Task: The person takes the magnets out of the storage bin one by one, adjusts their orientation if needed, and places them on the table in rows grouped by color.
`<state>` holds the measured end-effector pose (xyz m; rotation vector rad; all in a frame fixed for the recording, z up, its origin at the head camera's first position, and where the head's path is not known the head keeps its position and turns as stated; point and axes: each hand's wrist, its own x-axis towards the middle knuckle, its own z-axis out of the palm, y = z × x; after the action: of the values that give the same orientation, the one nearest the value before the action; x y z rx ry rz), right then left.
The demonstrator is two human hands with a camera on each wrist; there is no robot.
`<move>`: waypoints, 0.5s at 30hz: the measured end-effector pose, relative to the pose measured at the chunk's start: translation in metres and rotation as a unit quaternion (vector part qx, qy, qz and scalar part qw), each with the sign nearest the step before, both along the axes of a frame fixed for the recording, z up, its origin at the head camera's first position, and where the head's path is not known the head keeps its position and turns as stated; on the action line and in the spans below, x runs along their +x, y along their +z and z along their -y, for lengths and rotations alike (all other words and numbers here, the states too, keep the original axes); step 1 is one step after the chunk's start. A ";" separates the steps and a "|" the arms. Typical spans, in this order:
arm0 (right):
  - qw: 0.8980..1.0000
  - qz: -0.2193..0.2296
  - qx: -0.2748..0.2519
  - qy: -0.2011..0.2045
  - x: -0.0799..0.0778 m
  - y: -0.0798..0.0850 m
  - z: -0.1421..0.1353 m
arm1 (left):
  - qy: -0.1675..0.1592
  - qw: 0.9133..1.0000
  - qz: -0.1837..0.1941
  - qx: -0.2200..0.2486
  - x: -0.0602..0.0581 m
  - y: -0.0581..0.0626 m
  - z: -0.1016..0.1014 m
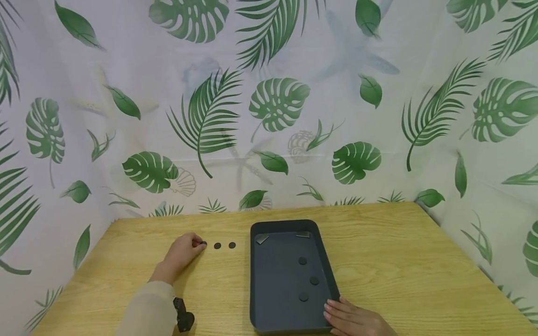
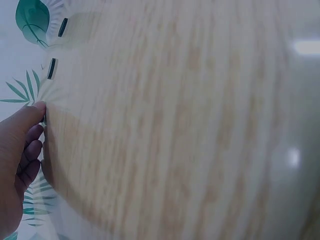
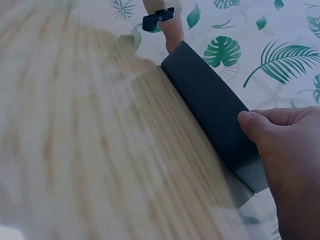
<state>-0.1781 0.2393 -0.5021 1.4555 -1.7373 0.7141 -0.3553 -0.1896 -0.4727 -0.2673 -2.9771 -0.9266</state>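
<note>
While the left hand (image 1: 183,250) pinches a flat, round disc (image 1: 204,243) ten o'clock from the smooth rectangular tray (image 1: 273,275), the right hand (image 1: 359,321) grips it at four.

White backdrop (image 1: 388,135) printed with green leaves (image 1: 356,161), pale starfish (image 1: 355,55), faint shells (image 1: 185,182), yellowish wood-grained tabletop (image 1: 386,256) below

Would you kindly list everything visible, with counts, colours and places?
Leaf-print backdrop: 1, white and green, behind the table.
Table: 1, light wood, beneath the tray.
Tray: 1, dark grey, near the table's middle.
Table discs: 3, black, left of the tray.
Tray discs: 3, black, in the tray's right half.
Rectangular plates: 2, silvery, at the tray's far end.
Wrist device: 1, black, beside the sleeve.
Sleeve: 1, cream, left arm.
Left grip: 1, bare, pinching the leftmost disc.
Right grip: 1, bare, holding the tray's near-right corner.
</note>
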 end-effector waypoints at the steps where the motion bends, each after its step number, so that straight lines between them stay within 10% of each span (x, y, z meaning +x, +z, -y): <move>1: 1.000 0.002 0.000 -0.001 0.000 0.000 0.000 | 0.000 1.000 0.001 0.003 0.000 0.000 0.000; 15: 1.000 0.014 -0.003 -0.005 0.001 -0.001 0.001 | -0.003 1.000 -0.002 0.022 0.003 -0.002 0.004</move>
<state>-0.1771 0.2387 -0.5035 1.4389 -1.7604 0.7380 -0.3524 -0.1938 -0.4744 -0.2774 -2.9489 -0.9903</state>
